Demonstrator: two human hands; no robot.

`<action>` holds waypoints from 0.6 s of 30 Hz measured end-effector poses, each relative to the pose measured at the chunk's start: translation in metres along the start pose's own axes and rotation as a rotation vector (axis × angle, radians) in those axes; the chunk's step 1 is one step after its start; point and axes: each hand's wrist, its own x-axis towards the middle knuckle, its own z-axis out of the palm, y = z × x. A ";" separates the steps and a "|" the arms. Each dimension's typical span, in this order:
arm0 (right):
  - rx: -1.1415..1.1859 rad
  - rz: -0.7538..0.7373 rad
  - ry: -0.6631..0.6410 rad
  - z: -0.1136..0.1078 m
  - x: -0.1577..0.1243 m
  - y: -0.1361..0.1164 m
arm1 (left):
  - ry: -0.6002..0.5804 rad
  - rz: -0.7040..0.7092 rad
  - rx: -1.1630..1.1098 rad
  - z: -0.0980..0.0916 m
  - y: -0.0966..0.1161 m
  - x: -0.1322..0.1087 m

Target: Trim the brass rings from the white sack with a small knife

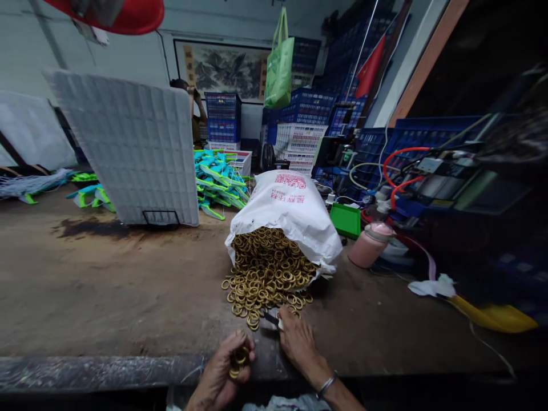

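Gold-coloured rings (268,291) spill from the mouth of a white sack (285,208) that lies on its side on the table. Near the table's front edge, my left hand (222,371) is curled around several of these rings, which show between thumb and fingers. My right hand (299,342) reaches to the near edge of the heap, palm down, with a bracelet on its wrist. From its fingers sticks a small dark flat tool (270,318) with a white part; its exact kind is unclear. The right fingertips are close to the loose rings and partly hidden.
A white ribbed panel (128,148) stands upright at left on the brown table (162,291). Behind lie turquoise and green pieces (220,180). At right are a pink bottle (370,245), a green tray (345,220) and a machine with orange hoses (406,171). A person (197,114) is behind the panel.
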 end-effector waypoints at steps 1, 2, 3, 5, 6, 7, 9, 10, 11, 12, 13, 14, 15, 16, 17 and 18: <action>0.014 -0.035 -0.011 0.001 -0.002 0.003 | 0.012 -0.009 0.003 0.001 -0.001 0.000; 0.035 -0.070 -0.023 0.001 -0.003 0.005 | 0.018 -0.021 0.007 0.001 -0.002 0.000; 0.060 -0.096 -0.030 0.001 -0.005 0.007 | 0.018 -0.032 0.010 0.002 -0.003 0.001; 0.117 -0.102 -0.019 0.000 -0.006 0.010 | 0.004 -0.046 0.007 0.003 -0.005 0.002; 0.138 -0.079 -0.008 0.000 -0.006 0.010 | -0.005 -0.047 0.004 0.004 -0.005 0.002; 0.150 -0.048 0.000 -0.002 -0.005 0.009 | -0.013 -0.045 0.004 0.004 -0.006 0.003; 0.145 -0.006 0.003 -0.004 -0.003 0.007 | -0.028 -0.037 0.017 0.005 -0.005 0.003; 0.132 0.005 -0.004 -0.005 -0.002 0.005 | -0.033 -0.031 0.030 0.005 -0.005 0.003; 0.118 0.010 -0.012 -0.005 0.000 0.004 | -0.036 -0.024 0.044 0.006 -0.005 0.003; 0.108 0.011 -0.019 -0.005 0.001 0.003 | -0.037 -0.022 0.058 0.007 -0.004 0.003; 0.104 0.013 -0.027 -0.005 0.002 0.002 | -0.038 -0.023 0.071 0.008 -0.004 0.003; 0.103 0.017 -0.036 -0.005 0.003 0.003 | -0.037 -0.026 0.081 0.010 -0.004 0.003; 0.105 0.021 -0.047 -0.004 0.004 0.003 | -0.036 -0.029 0.088 0.012 -0.004 0.003; 0.105 0.027 -0.056 -0.003 0.004 0.005 | -0.036 -0.033 0.096 0.014 -0.005 0.004; 0.104 0.034 -0.064 -0.002 0.005 0.006 | -0.034 -0.033 0.108 0.016 -0.006 0.005; 0.103 0.037 -0.072 -0.002 0.005 0.008 | -0.026 -0.027 0.128 0.018 -0.008 0.006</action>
